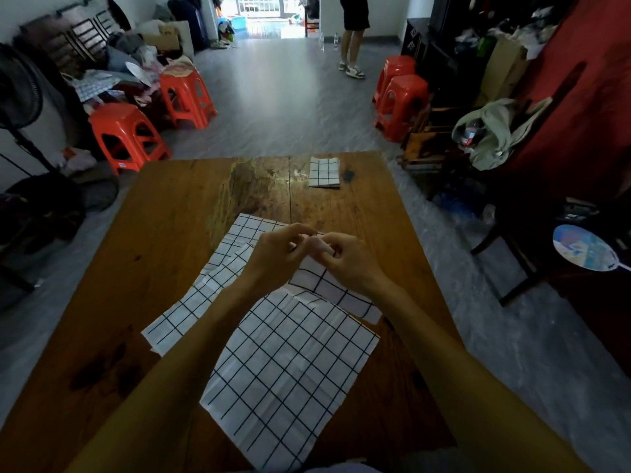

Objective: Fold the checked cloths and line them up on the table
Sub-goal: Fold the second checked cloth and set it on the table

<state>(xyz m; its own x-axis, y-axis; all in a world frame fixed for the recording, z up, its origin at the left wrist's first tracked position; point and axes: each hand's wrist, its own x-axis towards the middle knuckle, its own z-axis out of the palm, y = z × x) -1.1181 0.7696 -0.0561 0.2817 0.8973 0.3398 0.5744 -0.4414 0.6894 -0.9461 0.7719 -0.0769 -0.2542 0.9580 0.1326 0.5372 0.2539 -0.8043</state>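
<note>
Several white cloths with black checks lie unfolded and overlapping on the wooden table (164, 268). The nearest cloth (290, 377) lies flat by the front edge. Another cloth (205, 288) stretches to the left under my arm. My left hand (276, 254) and my right hand (345, 259) meet above the middle of the table, and both pinch a lifted corner of a third cloth (336, 290). One folded checked cloth (324, 172) sits at the table's far edge.
Red plastic stools stand on the floor at the left (129, 138) and the right (403, 104). A person (353, 32) stands far back. A chair with a round fan (584, 249) is at the right, close to the table.
</note>
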